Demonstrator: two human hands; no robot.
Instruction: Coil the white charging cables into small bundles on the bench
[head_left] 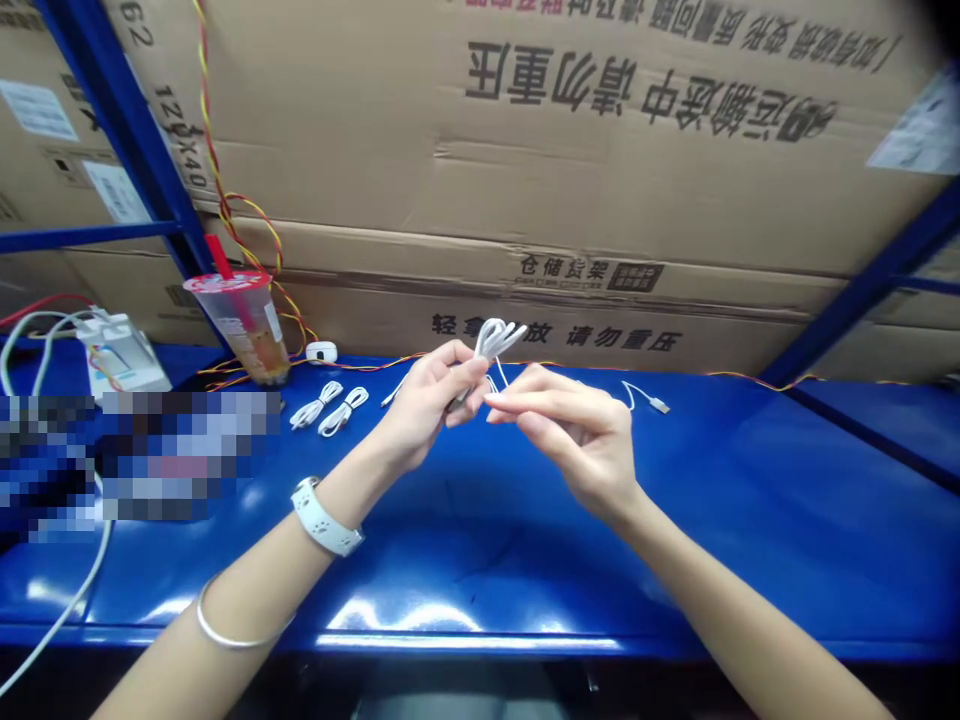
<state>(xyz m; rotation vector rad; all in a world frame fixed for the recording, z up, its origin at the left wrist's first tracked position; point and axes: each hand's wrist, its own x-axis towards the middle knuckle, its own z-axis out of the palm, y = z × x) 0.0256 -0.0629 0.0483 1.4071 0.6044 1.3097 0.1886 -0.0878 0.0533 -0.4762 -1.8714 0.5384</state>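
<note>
The left hand [424,405] is pinching a looped white cable [491,340] between thumb and curled fingers, above the far part of the blue worktop [525,560], near the middle of its length. The loops are rising out of the grip, their long axis pointing up and away from the person, leaning slightly right. The right hand [570,440] is reaching in from the right, its fingers [544,405] nearly straight and close together, their tips just beside the left hand; whether they have hold of the cable cannot be told. A white cable end with a metal plug [658,405] is lying near the far edge, right of the hands. Two bundled white cables [316,405] are lying left of the hands, near a plastic cup with a red straw [244,325] standing by the far edge. A twisted red-and-yellow wire [360,363] is running along that edge, below stacked cardboard cartons [525,150].
</note>
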